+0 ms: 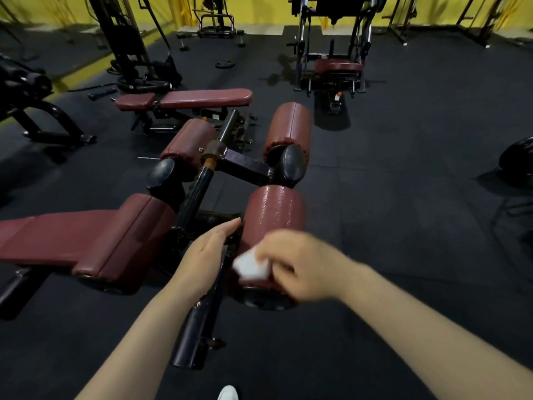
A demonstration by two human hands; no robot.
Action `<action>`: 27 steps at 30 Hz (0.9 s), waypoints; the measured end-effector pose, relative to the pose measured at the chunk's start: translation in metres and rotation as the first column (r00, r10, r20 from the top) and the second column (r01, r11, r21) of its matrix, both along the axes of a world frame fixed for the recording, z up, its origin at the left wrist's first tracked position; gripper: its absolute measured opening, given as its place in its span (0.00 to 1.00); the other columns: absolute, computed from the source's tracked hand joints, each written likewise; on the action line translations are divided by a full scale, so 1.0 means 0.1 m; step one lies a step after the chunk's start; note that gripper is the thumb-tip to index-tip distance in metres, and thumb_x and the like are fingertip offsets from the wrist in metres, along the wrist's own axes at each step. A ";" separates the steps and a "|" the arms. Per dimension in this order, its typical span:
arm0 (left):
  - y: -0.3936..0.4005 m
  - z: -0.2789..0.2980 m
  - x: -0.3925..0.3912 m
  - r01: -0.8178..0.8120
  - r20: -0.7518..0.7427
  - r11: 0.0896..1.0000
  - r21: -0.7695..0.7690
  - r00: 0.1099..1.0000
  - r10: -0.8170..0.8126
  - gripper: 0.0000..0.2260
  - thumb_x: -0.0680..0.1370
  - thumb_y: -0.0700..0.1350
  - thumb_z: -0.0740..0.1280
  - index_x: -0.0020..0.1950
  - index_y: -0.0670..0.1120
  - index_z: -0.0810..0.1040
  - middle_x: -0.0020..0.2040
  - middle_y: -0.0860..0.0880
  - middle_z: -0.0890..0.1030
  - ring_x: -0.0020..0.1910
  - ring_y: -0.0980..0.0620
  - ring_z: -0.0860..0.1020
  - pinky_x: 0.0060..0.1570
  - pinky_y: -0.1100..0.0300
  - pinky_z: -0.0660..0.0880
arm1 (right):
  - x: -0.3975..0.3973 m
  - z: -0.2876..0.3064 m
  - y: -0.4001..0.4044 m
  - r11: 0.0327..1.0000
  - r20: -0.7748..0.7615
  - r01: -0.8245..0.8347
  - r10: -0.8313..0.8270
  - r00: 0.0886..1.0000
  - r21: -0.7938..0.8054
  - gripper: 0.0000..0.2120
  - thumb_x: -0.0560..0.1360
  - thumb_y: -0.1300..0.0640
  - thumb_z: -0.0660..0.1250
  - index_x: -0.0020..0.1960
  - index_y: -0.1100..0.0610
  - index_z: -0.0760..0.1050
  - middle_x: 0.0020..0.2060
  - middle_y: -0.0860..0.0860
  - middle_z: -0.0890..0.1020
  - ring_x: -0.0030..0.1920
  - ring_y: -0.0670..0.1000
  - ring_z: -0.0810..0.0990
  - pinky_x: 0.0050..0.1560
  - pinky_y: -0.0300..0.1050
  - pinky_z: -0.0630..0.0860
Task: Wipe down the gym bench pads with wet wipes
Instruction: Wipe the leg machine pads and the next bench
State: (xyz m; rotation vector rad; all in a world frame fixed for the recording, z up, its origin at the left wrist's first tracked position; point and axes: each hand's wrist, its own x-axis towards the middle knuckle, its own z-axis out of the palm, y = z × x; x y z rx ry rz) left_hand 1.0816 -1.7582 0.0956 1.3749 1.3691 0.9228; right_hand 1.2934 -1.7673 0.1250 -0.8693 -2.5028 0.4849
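Nearest me, the right hand is pinching a white wet wipe against the near end of the closest roller pad, blurred, so probably mid-stroke. The left hand is lying flat, fingers straight, steadying the black frame bar beside it. That pad's top is glistening wet; I judge the far rollers and the seat pad are waiting. No readable writing anywhere.

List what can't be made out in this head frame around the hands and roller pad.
- Right hand: motion-blurred, so its finger grip on the white wipe is unclear.
- Near roller pad: its lower face is hidden behind wipe and hand.
- Left hand: fingertips merge with the dark frame; contact unclear.
- White shoe: cut by the bottom edge.
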 end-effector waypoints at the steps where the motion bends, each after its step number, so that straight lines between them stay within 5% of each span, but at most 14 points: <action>1: 0.03 -0.05 -0.03 0.030 -0.067 0.999 0.029 0.997 -0.028 0.20 0.80 0.50 0.53 0.66 0.57 0.78 0.62 0.63 0.79 0.64 0.68 0.73 0.67 0.63 0.66 | 0.03 0.00 0.22 0.994 -0.024 0.106 -0.106 0.994 0.021 0.13 0.69 0.65 0.59 0.51 0.61 0.78 0.46 0.55 0.80 0.48 0.52 0.76 0.54 0.36 0.68; 4: 0.07 -0.08 -0.08 0.082 -0.147 0.997 -0.005 0.986 -0.082 0.22 0.79 0.54 0.51 0.68 0.60 0.76 0.65 0.65 0.77 0.67 0.68 0.70 0.67 0.62 0.65 | 0.10 0.00 0.88 0.867 -0.076 0.497 -0.498 0.864 -0.035 0.12 0.72 0.66 0.60 0.52 0.58 0.76 0.48 0.52 0.79 0.49 0.56 0.78 0.48 0.40 0.69; 6: 0.07 -0.09 -0.09 0.083 -0.114 0.996 -0.028 0.990 -0.086 0.21 0.79 0.55 0.52 0.67 0.60 0.77 0.63 0.65 0.78 0.66 0.66 0.72 0.67 0.60 0.66 | 0.01 -0.01 0.83 0.829 -0.106 0.553 -0.559 0.823 -0.081 0.11 0.72 0.65 0.60 0.51 0.58 0.76 0.47 0.52 0.79 0.49 0.57 0.78 0.48 0.45 0.72; 8: 0.08 -0.09 -0.04 0.064 -0.076 0.991 -0.119 0.994 -0.074 0.18 0.81 0.50 0.54 0.58 0.60 0.83 0.55 0.63 0.83 0.58 0.65 0.78 0.61 0.62 0.71 | -0.07 0.00 0.39 0.925 -0.127 0.379 -0.380 0.916 -0.032 0.11 0.69 0.66 0.61 0.50 0.60 0.77 0.47 0.54 0.80 0.49 0.55 0.77 0.52 0.45 0.73; 11: 0.06 -0.20 0.10 0.029 -0.005 0.970 -0.239 1.000 -0.031 0.25 0.82 0.42 0.55 0.33 0.55 0.86 0.34 0.55 0.84 0.36 0.59 0.81 0.38 0.63 0.75 | -0.13 0.03 -0.33 0.999 -0.051 -0.016 0.015 0.999 -0.029 0.12 0.67 0.69 0.63 0.49 0.63 0.78 0.44 0.54 0.80 0.46 0.51 0.74 0.54 0.37 0.70; 13: -0.03 -0.20 0.14 0.019 0.096 0.941 -0.339 0.995 0.015 0.27 0.82 0.43 0.54 0.27 0.49 0.83 0.27 0.52 0.81 0.26 0.57 0.78 0.28 0.66 0.72 | -0.08 0.04 -0.21 0.999 -0.007 -0.039 0.039 0.999 0.001 0.12 0.68 0.67 0.61 0.50 0.63 0.78 0.44 0.55 0.80 0.47 0.51 0.74 0.54 0.37 0.69; 17: 0.26 -0.46 -0.17 0.017 0.153 0.927 -0.374 0.987 0.044 0.16 0.81 0.52 0.58 0.44 0.51 0.84 0.50 0.48 0.86 0.38 0.58 0.84 0.39 0.62 0.77 | 0.03 0.08 0.76 0.915 -0.048 0.401 -0.399 0.916 0.049 0.12 0.71 0.66 0.60 0.52 0.61 0.77 0.48 0.55 0.81 0.50 0.55 0.77 0.53 0.47 0.73; 19: 0.85 -1.29 -0.65 0.010 0.077 0.940 -0.342 0.997 0.017 0.16 0.78 0.61 0.63 0.46 0.52 0.84 0.62 0.46 0.82 0.39 0.61 0.84 0.45 0.58 0.81 | 0.03 0.07 0.91 0.852 -0.044 0.523 -0.524 0.851 -0.031 0.11 0.72 0.66 0.60 0.51 0.59 0.77 0.48 0.53 0.80 0.49 0.57 0.78 0.50 0.49 0.74; 21: 0.91 -1.35 -0.83 0.093 -0.023 0.965 -0.246 0.995 -0.102 0.18 0.74 0.68 0.63 0.53 0.59 0.83 0.66 0.50 0.79 0.47 0.64 0.83 0.57 0.55 0.79 | -0.02 0.05 0.65 0.894 -0.060 0.448 -0.448 0.892 -0.012 0.11 0.71 0.66 0.61 0.51 0.59 0.77 0.47 0.54 0.80 0.49 0.56 0.78 0.51 0.44 0.73; 23: 0.34 -0.60 -0.53 0.154 -0.117 0.971 -0.184 0.977 -0.177 0.17 0.79 0.63 0.57 0.61 0.61 0.80 0.65 0.60 0.78 0.57 0.69 0.77 0.64 0.63 0.72 | -0.07 0.06 0.12 0.980 -0.030 0.198 -0.198 0.980 -0.024 0.11 0.68 0.67 0.62 0.49 0.60 0.77 0.44 0.54 0.79 0.46 0.53 0.76 0.51 0.36 0.68; 25: 0.01 0.01 -0.17 0.137 -0.085 0.982 -0.131 0.985 -0.148 0.21 0.79 0.57 0.54 0.68 0.59 0.77 0.65 0.65 0.77 0.66 0.68 0.72 0.66 0.64 0.65 | -0.06 0.08 -0.28 0.997 0.019 -0.034 0.036 0.999 -0.068 0.11 0.68 0.68 0.63 0.48 0.61 0.78 0.43 0.53 0.79 0.45 0.50 0.75 0.53 0.31 0.66; 27: -0.09 0.07 -0.11 0.142 0.019 0.984 -0.110 0.990 -0.141 0.19 0.80 0.54 0.53 0.65 0.61 0.78 0.62 0.66 0.79 0.65 0.67 0.73 0.65 0.64 0.66 | 0.00 0.09 -0.14 0.998 0.045 -0.056 0.058 0.997 -0.034 0.12 0.69 0.66 0.61 0.50 0.61 0.78 0.45 0.53 0.81 0.47 0.49 0.75 0.55 0.32 0.67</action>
